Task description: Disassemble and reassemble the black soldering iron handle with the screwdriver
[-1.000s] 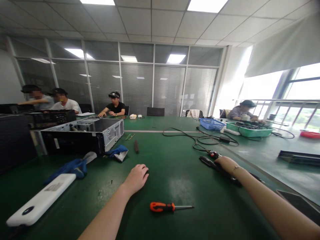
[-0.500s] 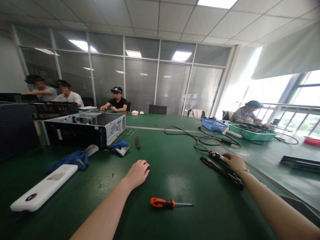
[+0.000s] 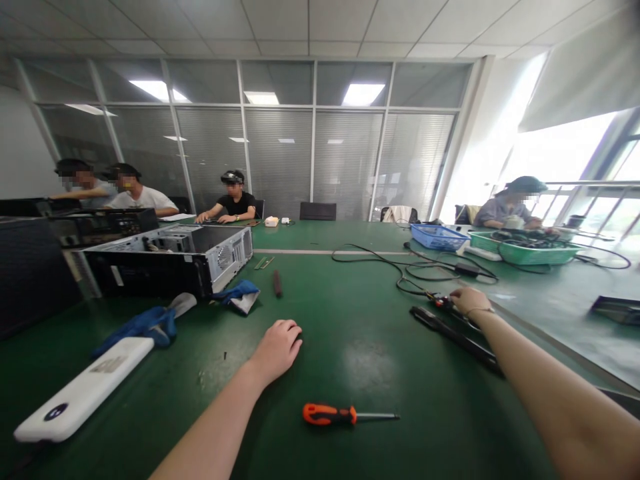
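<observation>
My left hand (image 3: 280,347) rests on the green tabletop (image 3: 360,320) with its fingers curled closed. Something small and dark shows at its fingertips, too little of it to name. Farther right, my right hand (image 3: 471,303) is closed at a slim tool (image 3: 443,301) with red and dark parts, beside the end of a black cable; its kind is unclear. A long black bar-shaped piece (image 3: 455,337) lies just in front of that hand, partly behind the forearm. Nearer me, an orange-and-black screwdriver (image 3: 330,415) lies flat, its shaft pointing right.
At left stands an opened computer case (image 3: 150,267), with blue-and-grey gloves (image 3: 240,295) and a white power strip (image 3: 85,393) nearby. Black cables (image 3: 380,257) trail toward a blue basket (image 3: 437,237) and a green basket (image 3: 540,250). Several people sit around the table.
The view has tilted and shifted slightly, so the things at right appear farther right. Both hands keep nearly the same places and poses on the table.
</observation>
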Demonstrator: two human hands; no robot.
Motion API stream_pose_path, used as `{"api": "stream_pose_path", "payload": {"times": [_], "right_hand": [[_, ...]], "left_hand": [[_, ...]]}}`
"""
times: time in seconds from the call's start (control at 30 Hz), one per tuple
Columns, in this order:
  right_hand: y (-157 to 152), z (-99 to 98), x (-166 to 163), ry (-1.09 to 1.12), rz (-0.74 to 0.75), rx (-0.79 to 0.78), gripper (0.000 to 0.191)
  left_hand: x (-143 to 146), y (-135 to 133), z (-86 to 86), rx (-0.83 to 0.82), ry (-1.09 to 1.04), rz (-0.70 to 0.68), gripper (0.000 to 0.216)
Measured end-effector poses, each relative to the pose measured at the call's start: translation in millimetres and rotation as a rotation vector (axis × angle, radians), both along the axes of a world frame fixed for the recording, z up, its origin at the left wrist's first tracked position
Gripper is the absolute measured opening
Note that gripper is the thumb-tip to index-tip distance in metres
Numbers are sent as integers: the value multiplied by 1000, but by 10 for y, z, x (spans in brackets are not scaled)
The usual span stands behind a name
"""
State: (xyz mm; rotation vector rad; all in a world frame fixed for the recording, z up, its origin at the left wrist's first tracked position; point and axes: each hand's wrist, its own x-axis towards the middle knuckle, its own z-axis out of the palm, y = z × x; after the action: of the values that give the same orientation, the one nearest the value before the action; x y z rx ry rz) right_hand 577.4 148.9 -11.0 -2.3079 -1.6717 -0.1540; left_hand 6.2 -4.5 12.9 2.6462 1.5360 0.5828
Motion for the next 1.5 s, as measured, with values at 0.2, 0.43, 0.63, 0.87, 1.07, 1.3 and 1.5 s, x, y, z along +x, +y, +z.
{"api": "stream_pose_path", "payload": {"times": [0.2, 0.43, 0.63, 0.87, 1.07, 1.3, 1.5], "right_hand": [[71, -2, -5, -1, -29, -29, 21], [-276, 92, -220, -2, -42, 160, 38], [-1006, -81, -757, -1, 294, 211, 35], [-1303, -330, -919, 56, 432, 188, 24], [-1166, -277, -801, 13, 357, 254, 23], [-1267, -384, -771, -36, 422, 215, 34], [-1363, -393, -1012, -86, 318, 144, 38]], "left_hand": [[16, 18, -9, 4, -5, 3, 28], [-2, 1, -12, 13, -13, -1, 29], [-12, 31, -58, 50, 0, -16, 28], [-31, 46, -149, 59, -18, -17, 29], [-52, -7, -121, 58, -22, 1, 30], [-66, -12, -86, 55, -14, -28, 30], [-59, 5, -90, 48, 4, -28, 30]]}}
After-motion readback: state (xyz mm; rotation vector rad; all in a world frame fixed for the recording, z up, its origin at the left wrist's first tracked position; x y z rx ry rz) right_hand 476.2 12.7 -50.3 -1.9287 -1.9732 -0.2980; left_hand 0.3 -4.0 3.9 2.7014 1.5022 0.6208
